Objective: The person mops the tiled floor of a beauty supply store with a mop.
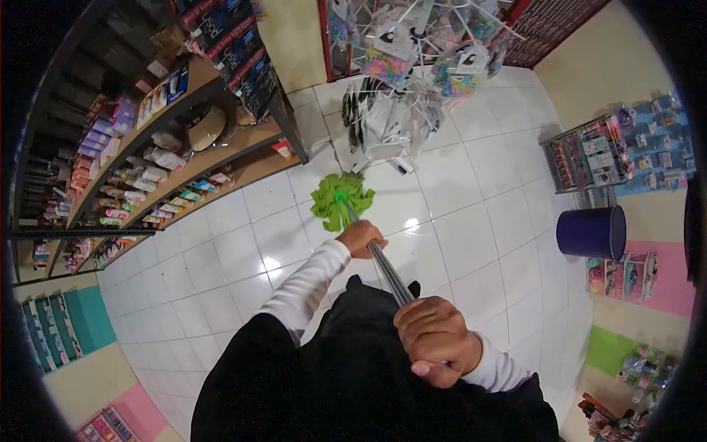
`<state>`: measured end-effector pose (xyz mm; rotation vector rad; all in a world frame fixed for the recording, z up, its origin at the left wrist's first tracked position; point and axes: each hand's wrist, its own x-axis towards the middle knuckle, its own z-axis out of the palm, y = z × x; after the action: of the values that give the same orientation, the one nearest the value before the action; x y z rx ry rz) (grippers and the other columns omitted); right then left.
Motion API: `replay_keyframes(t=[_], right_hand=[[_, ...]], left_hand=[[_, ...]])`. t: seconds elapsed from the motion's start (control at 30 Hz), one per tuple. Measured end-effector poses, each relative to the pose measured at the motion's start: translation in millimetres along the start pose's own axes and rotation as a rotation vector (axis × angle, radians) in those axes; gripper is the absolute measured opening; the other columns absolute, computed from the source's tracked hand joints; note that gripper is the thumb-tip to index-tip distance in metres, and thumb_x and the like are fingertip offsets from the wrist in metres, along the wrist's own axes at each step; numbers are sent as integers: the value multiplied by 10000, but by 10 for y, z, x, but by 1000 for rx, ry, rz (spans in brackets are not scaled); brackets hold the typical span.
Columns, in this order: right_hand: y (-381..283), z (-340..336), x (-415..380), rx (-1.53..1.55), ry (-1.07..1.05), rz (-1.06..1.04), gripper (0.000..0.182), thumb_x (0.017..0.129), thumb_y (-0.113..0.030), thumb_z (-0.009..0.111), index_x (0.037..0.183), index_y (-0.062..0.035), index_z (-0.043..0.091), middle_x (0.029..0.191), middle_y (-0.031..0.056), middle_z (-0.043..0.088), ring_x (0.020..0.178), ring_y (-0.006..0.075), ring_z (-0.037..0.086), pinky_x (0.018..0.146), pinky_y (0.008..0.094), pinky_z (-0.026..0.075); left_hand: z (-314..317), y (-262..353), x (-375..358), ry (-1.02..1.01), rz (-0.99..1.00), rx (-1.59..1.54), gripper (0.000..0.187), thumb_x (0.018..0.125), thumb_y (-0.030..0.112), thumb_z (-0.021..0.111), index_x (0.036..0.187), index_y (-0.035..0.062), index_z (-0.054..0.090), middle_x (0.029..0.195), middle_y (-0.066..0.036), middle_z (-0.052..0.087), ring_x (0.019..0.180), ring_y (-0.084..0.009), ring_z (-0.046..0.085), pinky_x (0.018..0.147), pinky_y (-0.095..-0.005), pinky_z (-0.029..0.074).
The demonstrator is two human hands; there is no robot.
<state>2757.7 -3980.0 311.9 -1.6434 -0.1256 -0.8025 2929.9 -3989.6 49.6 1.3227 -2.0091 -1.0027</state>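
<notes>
A mop with a grey metal handle (390, 272) slants down and away from me to a bright green cloth head (342, 200), which lies spread on the white tiled floor. Lower on the handle, my left hand (361, 239) is wrapped around the shaft. My right hand (437, 341) grips the upper end of it, close to my body. Both hands are closed. The mop head rests near the foot of a hanging display rack and beside the corner of the shelving.
Curved shelves (213, 158) full of packaged goods stand on the left. A rack (390, 110) hung with plastic packets is just beyond the mop head. On the right are a dark purple bucket (591, 232) and a wire basket (589, 155) of goods. The floor tiles (471, 221) shine with reflections.
</notes>
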Motion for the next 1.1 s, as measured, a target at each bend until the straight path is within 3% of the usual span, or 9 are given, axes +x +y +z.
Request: replay_keyframes(t=[0.1,0.13,0.23,0.37,0.43,0.57,0.67,0.97,1.1], right_hand=[[287,29,-15,-55,-27,-4,279,739,-65,481,486,-63,364,460,64,385,372,218,408,417,323,366],[423,55,-101,-73,-40,18,215,641,-27,523,489,-61,374,482,65,377,407,244,420,439,342,363],[798,191,-331,-104,50,81,201,634,-22,510,492,-56,373,481,71,379,414,253,419,453,346,369],[611,219,-24,-118,18,150,188,640,-22,501,496,-39,381,473,77,386,397,262,407,456,351,375],[399,220,212,-61,30,202,208,665,-41,498,492,-27,383,466,76,399,379,248,407,459,346,378],[40,337,623,57,273,378,353,731,-185,524,452,-37,366,413,53,399,355,196,401,461,322,371],[5,448,795,163,251,433,380,749,-222,503,441,-53,360,402,38,396,356,162,368,445,300,320],[390,730,702,377,140,340,495,854,-335,505,467,-67,354,403,35,381,358,158,339,436,305,300],[579,626,462,386,215,273,453,828,-281,509,471,-58,341,413,47,374,365,176,338,445,323,316]], left_hand=[[-28,-441,34,100,16,35,328,764,205,601,499,44,497,553,-153,531,555,-353,533,529,-439,399],[-11,-591,43,170,-34,96,313,736,177,626,484,54,486,543,-136,516,570,-335,530,537,-427,402],[159,-1068,92,403,45,137,307,709,128,635,465,65,459,514,-120,482,553,-315,510,533,-409,398],[275,-981,40,575,18,92,251,698,91,622,498,58,474,528,-105,494,549,-290,508,541,-387,400],[130,-641,-88,542,-23,25,230,718,108,621,531,34,511,567,-115,524,557,-289,515,557,-387,412],[-51,115,-497,618,-279,-226,259,762,151,619,575,-7,533,542,-148,493,523,-291,489,516,-372,392],[-10,300,-857,638,-399,-262,273,766,152,620,567,-8,522,520,-163,457,477,-279,441,483,-361,360],[114,118,-1735,733,-412,-199,315,778,121,613,517,4,479,485,-172,433,437,-324,414,449,-370,338],[149,-147,-1740,661,-362,57,297,761,176,618,512,40,528,517,-160,512,513,-361,517,491,-415,409]])
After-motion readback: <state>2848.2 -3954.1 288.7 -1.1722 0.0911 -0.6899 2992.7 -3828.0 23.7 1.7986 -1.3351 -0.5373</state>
